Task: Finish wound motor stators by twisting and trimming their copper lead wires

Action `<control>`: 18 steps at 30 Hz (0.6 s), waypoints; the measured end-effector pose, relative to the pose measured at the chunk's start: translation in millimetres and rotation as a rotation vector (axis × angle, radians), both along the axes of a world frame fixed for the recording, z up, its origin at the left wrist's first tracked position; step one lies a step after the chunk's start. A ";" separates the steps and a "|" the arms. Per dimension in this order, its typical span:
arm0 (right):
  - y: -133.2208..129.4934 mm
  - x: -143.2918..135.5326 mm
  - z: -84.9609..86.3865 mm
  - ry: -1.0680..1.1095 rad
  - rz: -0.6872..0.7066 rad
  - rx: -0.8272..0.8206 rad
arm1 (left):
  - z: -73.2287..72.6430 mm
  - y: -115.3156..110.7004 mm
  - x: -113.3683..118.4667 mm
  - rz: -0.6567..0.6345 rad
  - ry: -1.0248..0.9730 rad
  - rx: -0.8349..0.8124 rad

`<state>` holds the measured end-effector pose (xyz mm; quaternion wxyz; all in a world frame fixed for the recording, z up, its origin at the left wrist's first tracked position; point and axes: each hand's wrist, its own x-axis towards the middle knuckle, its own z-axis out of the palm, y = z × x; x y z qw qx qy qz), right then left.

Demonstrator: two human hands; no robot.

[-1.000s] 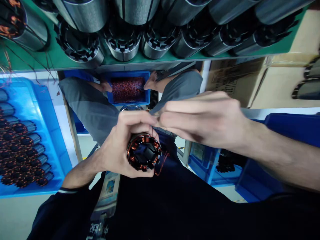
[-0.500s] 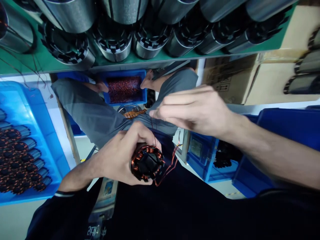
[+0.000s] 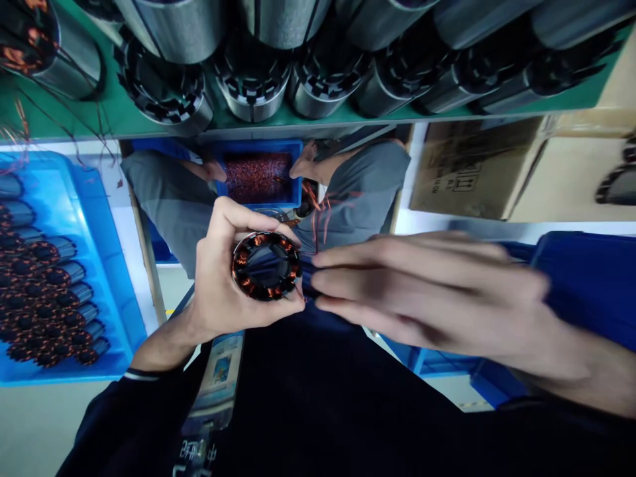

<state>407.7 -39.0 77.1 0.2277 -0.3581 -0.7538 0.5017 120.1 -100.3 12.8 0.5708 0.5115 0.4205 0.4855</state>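
My left hand (image 3: pixel 218 285) is wrapped round a motor stator (image 3: pixel 238 291), a ring-ended metal cylinder with copper windings. Its wound end faces me, and I look down into its dark bore. My right hand (image 3: pixel 422 298) is smeared by motion, its fingers reaching toward the stator's right rim. Thin wires run close by those fingertips, but whether they are gripped cannot be made out. Reddish wires (image 3: pixel 325 215) spread out beyond the stator, in front of the lap.
Metal cylinders (image 3: pixel 171 30) line a green shelf (image 3: pixel 223 126) at the top. On the left, a light blue tray (image 3: pixel 106 265) holds several wound stators. A blue bin (image 3: pixel 301 185) of reddish bits stands between the feet. Cardboard boxes (image 3: pixel 477 172) and dark blue bins (image 3: pixel 591 278) are on the right.
The stator, in my left hand, has moved up and left and turned so its bore shows more. My right hand has come down beside it. Reddish wires now show beyond it.
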 end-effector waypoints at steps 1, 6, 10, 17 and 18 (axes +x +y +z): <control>-6.1 -7.6 -3.0 0.020 0.039 0.054 | 5.3 2.1 1.1 0.010 -0.011 -0.010; -10.3 -17.5 -26.7 0.119 0.079 -0.005 | 16.1 4.5 -0.3 0.056 0.110 -0.091; -1.9 -13.5 -62.7 0.135 0.080 0.077 | -7.0 -0.3 1.2 -0.006 0.022 0.092; 5.7 4.0 -59.6 0.008 -0.046 0.064 | -32.9 -6.3 -3.0 0.141 0.247 0.191; 5.4 7.5 -43.1 -0.009 -0.107 0.096 | -31.4 -5.4 -5.0 0.143 0.298 0.269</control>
